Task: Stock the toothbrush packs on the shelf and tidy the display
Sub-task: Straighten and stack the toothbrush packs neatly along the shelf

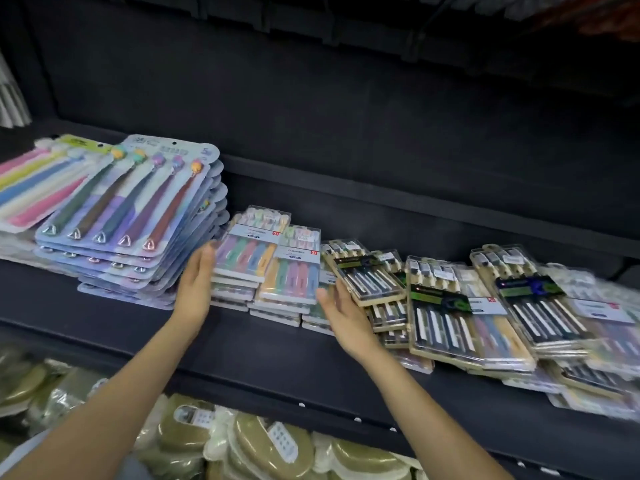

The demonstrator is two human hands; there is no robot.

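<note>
- Both hands reach onto the dark shelf [242, 344], flanking two low stacks of pastel five-brush toothbrush packs [268, 268] at its middle.
- The left hand [197, 285] stands edge-on, fingers straight, pressed flat against the left side of the stacks; it grips nothing.
- The right hand [343, 313] is open too, fingers spread, at the right side of the pastel stacks, where the black-and-beige toothbrush packs [367, 278] begin; blur hides whether it touches either.
- The step in hand looks like tidying: squaring the pastel stacks between two flat palms, not placing new stock.
- To the left, a tall stack of blue carded toothbrush packs [138, 216] fans out unevenly, its lower cards jutting forward; beside it lies a pink-and-yellow brush pack [38, 181].
- To the right, the black-and-beige packs sprawl tilted and overlapping towards the shelf's front edge.
- The next move probably calls for drawing the palms together to true the pastel stacks, then dealing with the loose right-hand heap.
- Bagged green-brown goods [277, 448] fill the shelf below.
</note>
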